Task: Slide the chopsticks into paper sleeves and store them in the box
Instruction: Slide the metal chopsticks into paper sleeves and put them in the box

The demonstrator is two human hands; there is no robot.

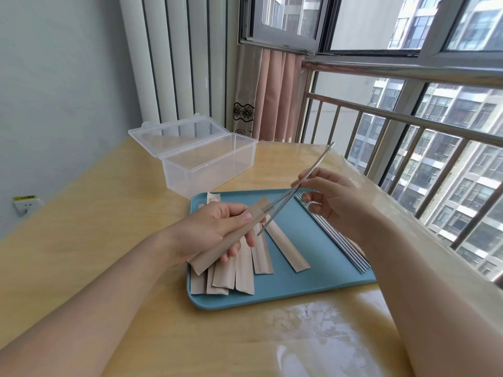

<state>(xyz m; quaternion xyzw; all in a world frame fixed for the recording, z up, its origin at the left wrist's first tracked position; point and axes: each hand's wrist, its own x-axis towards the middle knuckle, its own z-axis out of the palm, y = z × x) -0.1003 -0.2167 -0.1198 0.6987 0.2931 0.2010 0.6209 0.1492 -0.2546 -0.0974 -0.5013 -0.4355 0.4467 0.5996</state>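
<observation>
Setting: wooden table beside a railed window, daylight, apartment blocks outside.
Tray: blue tray lies on the table in front of the person and carries the loose supplies.
Box: clear plastic box stands just behind the tray with its lid hinged open; nothing shows inside it.
Left hand: left hand grips one paper sleeve above the tray, fingers and thumb curled around it, open mouth tilted up toward the right.
Right hand: right hand pinches a pair of metal chopsticks partway along their length; the remaining fingers are loosely spread.
Insertion: one chopstick tip seems to sit at or just inside the sleeve mouth, while the other tip crosses outside it and points down.
Spare sleeves: empty sleeves lie fanned on the tray's left half.
Spare chopsticks: bare chopsticks lie in a row along the tray's right edge.
Progress: judging by the empty box, this looks like the first pair; sleeving it, boxing it, and all the other pairs are left.
</observation>
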